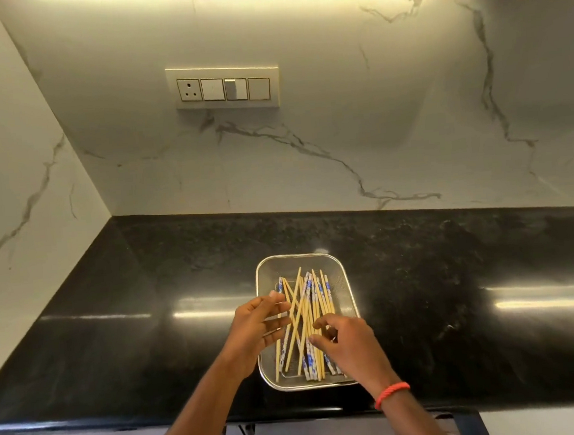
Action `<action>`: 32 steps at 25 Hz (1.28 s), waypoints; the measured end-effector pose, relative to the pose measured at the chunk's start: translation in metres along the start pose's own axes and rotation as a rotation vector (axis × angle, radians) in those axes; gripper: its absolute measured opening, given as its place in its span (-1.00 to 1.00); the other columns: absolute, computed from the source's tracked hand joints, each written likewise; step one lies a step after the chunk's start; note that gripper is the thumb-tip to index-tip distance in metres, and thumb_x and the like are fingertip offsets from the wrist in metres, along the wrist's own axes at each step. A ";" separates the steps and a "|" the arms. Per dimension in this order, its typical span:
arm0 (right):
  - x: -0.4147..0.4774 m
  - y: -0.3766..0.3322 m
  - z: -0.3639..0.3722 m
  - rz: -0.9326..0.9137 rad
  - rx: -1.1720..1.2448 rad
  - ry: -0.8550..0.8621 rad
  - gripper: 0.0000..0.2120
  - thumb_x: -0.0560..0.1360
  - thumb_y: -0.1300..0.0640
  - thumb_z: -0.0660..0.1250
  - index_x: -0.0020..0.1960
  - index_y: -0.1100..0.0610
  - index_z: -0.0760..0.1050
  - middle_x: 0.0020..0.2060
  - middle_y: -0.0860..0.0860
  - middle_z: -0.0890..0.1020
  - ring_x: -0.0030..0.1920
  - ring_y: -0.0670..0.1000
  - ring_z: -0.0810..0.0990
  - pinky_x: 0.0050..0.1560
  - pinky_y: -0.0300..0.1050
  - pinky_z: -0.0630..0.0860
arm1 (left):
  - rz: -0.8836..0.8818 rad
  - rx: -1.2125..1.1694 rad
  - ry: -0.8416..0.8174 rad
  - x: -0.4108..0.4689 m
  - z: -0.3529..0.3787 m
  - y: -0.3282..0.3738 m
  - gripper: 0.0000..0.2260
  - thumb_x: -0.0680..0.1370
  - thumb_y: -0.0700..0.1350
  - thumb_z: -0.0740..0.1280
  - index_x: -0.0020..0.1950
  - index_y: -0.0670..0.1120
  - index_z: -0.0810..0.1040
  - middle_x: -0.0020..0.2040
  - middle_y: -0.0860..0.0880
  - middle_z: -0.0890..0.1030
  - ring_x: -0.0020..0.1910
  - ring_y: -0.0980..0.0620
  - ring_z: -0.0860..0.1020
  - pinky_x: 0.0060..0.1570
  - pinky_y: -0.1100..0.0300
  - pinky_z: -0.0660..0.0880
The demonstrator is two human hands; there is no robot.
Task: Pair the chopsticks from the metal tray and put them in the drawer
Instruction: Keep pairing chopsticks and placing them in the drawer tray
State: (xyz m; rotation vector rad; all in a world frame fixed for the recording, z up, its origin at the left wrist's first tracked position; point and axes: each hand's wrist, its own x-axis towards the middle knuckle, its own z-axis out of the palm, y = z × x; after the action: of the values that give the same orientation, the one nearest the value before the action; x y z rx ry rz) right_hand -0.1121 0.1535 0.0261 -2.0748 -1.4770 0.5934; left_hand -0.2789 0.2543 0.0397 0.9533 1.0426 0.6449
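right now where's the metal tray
In the head view the tray sits on the black counter, near its front edge and about centre, below the wall switch panel; both hands reach into it.

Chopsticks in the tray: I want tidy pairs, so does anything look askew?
Yes. A few plain chopsticks lie crossed diagonally over the others in the metal tray, which run mostly parallel. Nothing has spilled onto the counter.
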 end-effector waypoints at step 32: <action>-0.008 -0.047 0.040 0.245 0.313 0.186 -0.89 0.49 -0.08 0.42 0.00 -0.16 0.58 -0.26 -0.08 0.64 -0.26 -0.14 0.63 -0.26 -0.32 0.60 | -0.045 0.028 -0.251 0.048 -0.039 0.003 -0.83 0.61 -0.22 0.33 0.17 -0.21 0.59 -0.03 -0.17 0.76 -0.12 -0.16 0.74 -0.24 0.00 0.68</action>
State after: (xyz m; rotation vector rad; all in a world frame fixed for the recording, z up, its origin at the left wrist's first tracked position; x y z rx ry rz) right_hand -0.1726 0.1651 0.0256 -2.0108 -0.9659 0.6578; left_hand -0.2964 0.3083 0.0144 1.0043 0.8485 0.4612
